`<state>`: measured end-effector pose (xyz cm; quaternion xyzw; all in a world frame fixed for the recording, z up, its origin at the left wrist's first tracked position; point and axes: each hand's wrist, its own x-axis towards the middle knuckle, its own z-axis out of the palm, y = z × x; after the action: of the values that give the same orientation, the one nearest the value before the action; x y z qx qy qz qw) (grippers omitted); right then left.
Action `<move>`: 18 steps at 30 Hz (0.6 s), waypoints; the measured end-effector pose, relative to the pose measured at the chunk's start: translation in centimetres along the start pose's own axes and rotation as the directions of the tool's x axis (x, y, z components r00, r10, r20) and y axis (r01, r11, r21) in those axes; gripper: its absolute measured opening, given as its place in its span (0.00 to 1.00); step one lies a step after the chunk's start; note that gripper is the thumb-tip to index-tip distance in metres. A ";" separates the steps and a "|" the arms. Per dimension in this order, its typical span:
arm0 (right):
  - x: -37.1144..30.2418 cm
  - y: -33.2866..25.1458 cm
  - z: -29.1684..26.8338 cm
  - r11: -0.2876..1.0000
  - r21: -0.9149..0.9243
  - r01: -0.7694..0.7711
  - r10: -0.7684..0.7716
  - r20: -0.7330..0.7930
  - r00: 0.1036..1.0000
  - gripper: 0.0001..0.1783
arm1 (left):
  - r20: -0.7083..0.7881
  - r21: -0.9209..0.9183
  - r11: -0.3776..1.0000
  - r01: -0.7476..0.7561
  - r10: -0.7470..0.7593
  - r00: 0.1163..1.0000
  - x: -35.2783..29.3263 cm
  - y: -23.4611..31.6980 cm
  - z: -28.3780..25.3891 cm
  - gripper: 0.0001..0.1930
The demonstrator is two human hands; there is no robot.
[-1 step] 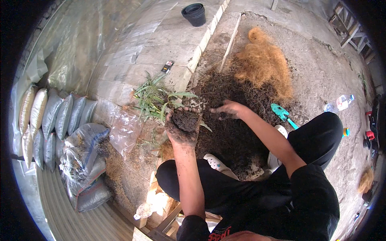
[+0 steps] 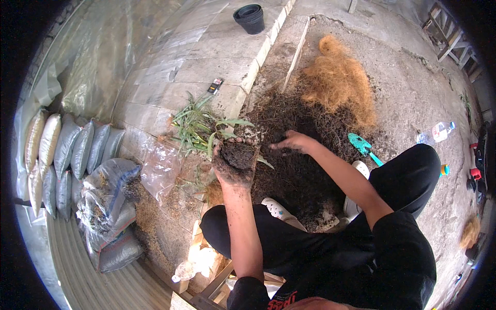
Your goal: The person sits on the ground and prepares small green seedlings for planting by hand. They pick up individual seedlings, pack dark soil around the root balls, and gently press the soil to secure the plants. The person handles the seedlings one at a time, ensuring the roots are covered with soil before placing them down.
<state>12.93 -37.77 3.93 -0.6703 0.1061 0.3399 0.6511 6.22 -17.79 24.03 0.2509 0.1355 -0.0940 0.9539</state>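
My left hand, palm up and smeared with soil, cups a clump of dark soil. Its fingertips curl around the clump's far side. Just to the right, my right hand hangs over the dark soil heap, fingers stretched toward the left hand and apart from it; nothing shows in them. Long-leaved green plants lie on the floor beyond the left hand, and some leaves reach close to its fingers. Whether any leaf joins the clump, I cannot tell.
Brown coconut fibre lies beyond the heap, with a turquoise trowel to its right. Black pots stand far off. Filled bags and a clear plastic bag are at left. A plastic bottle lies at right.
My right hand has shifted very slightly, its fingers a little changed in pose. The left hand and the soil clump look the same.
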 end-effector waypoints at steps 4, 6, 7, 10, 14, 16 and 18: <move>3.5 4.6 -0.9 0.857 -0.469 -0.213 0.176 -0.121 0.977 0.53 | 0.018 0.012 1.000 -0.017 0.017 1.000 -0.4 -0.1 0.1 0.16; 4.3 6.6 -1.8 0.756 -0.574 -0.315 0.231 -0.216 0.949 0.45 | 0.015 0.014 1.000 -0.017 0.016 1.000 -0.8 0.3 0.3 0.16; 4.3 7.5 -2.0 0.763 -0.565 -0.314 0.187 -0.273 0.944 0.42 | 0.005 0.003 1.000 -0.014 0.014 1.000 -1.1 0.5 0.5 0.15; 4.3 9.1 -3.2 0.773 -0.545 -0.324 0.094 -0.407 0.909 0.32 | -0.001 -0.040 0.999 -0.035 0.035 0.999 -1.3 1.1 -0.2 0.16; 5.1 9.4 -6.6 0.833 -0.506 -0.224 -0.017 -0.427 0.904 0.26 | 0.012 -0.086 0.996 0.002 -0.001 1.000 -1.6 1.1 0.7 0.16; 5.3 7.0 -6.6 0.841 -0.505 -0.194 0.032 -0.312 0.949 0.27 | 0.023 -0.080 0.997 -0.009 0.010 1.000 -1.8 1.2 0.7 0.16; 4.7 5.6 -5.5 0.716 -0.690 -0.109 -0.122 -0.277 0.953 0.21 | 0.032 -0.075 0.997 -0.018 0.021 0.999 -1.8 1.4 0.3 0.16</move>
<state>14.86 -42.25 -3.79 -0.9103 0.0662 0.2454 0.3269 4.94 -16.50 25.47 0.2150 0.1210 -0.0836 0.9655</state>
